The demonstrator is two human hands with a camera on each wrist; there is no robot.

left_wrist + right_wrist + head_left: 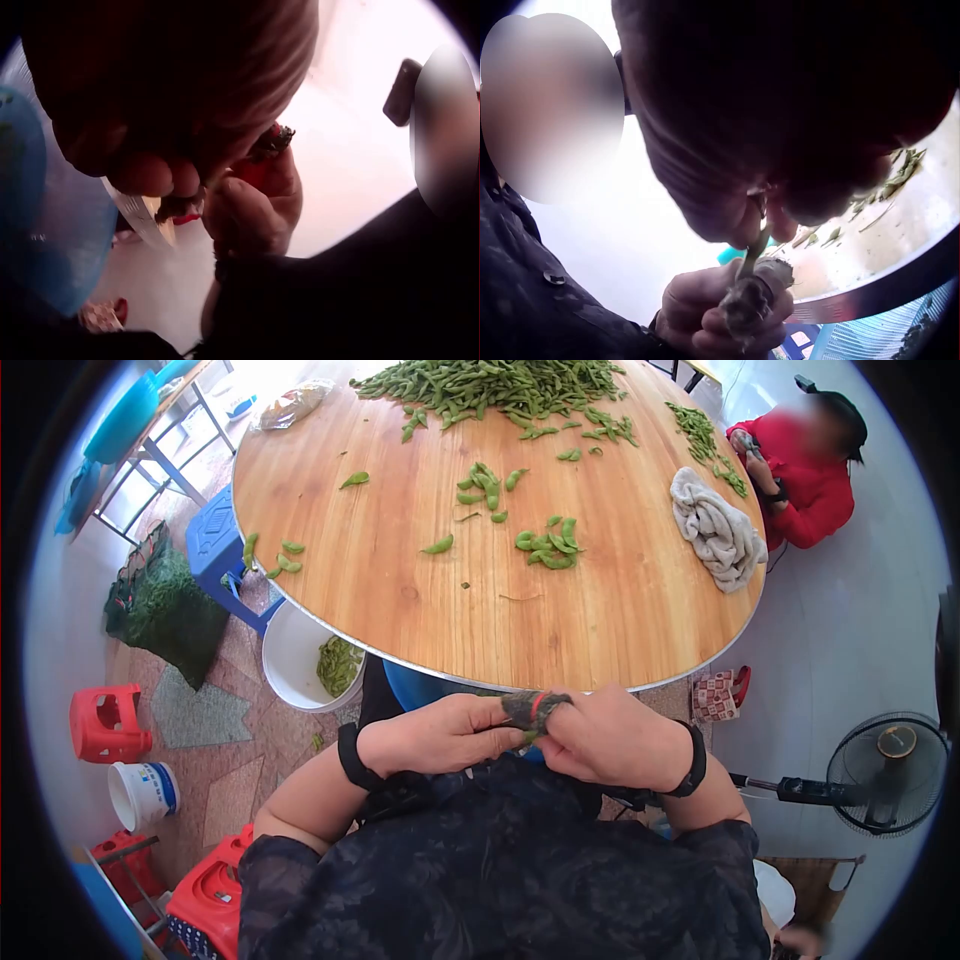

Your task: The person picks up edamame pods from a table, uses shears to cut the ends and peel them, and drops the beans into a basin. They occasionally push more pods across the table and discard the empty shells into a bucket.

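"What colours are seen on the table [400,600]?"

"Orange-brown wood grain is shown, and the pods [490,385] on it are coloured green. At its right edge, greyish white is seen on the cloth [715,530]."

"And around the table?"

"To its left, a tall stool [212,540] is coloured blue and a low stool [108,738] red. Below its right edge, a bag [713,698] is patterned in red and white. At its near side, a dark shirt [500,850] is faintly patterned with flowers."

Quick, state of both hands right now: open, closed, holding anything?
Left hand: closed, holding a green pod.
Right hand: closed, fingertips pinching the other end of that pod.
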